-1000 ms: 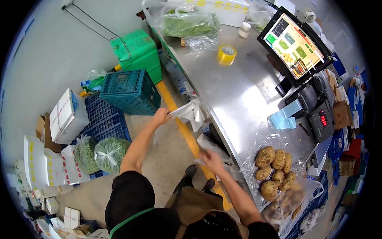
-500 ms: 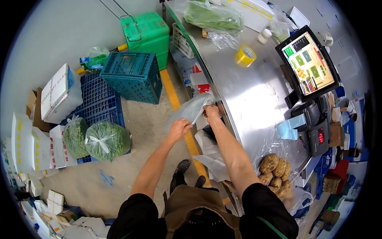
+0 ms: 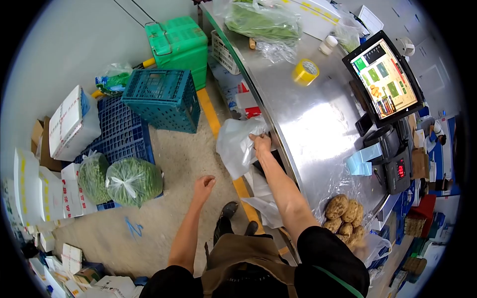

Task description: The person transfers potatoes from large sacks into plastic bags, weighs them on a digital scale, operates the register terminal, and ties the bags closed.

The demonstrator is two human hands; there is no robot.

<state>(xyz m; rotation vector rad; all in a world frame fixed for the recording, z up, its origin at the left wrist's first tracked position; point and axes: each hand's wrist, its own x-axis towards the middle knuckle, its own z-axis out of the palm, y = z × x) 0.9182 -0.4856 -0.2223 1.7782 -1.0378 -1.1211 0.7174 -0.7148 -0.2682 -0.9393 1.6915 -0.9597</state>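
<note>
A clear plastic bag point(image 3: 233, 144) hangs beside the table edge, pinched at its upper right by my right hand point(image 3: 261, 142). My left hand point(image 3: 203, 187) is over the floor, apart from the bag, with loosely bent fingers and nothing visible in them. Below the bag, more whitish plastic sheeting point(image 3: 266, 201) hangs along the table's side. Several brown potatoes point(image 3: 344, 216) lie on clear plastic at the near right of the steel table point(image 3: 298, 124).
A scale with red digits point(image 3: 399, 171) and a monitor point(image 3: 385, 79) stand at the table's right. Yellow tape point(image 3: 305, 72) and bagged greens point(image 3: 263, 22) lie farther back. Left are a teal crate point(image 3: 161, 99), a green box point(image 3: 179, 47), a blue pallet point(image 3: 119, 126) and bagged green vegetables point(image 3: 133, 181).
My left hand has let go of the plastic bag and moved down and left. The bag now hangs wider from my right hand, which has shifted slightly.
</note>
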